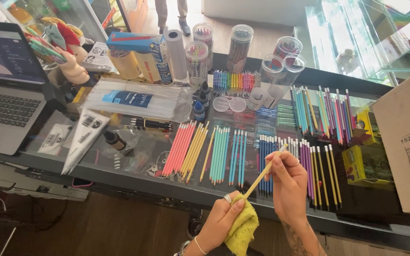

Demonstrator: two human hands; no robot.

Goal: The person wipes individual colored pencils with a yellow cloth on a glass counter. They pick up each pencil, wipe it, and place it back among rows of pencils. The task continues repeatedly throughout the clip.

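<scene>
Right hand (pixel 288 182) grip closed on upper end of a yellow pencil (pixel 263 174), pinched between thumb and fingertips, pencil slanting down-left. Left hand (pixel 221 219) grip clamped round a yellow cloth (pixel 243 227), cloth wrapped on pencil's lower end. Both held just off the near edge of the desk (pixel 138 182). Sorted rows of coloured pencils (pixel 224 154) lie on the desk behind my hands.
</scene>
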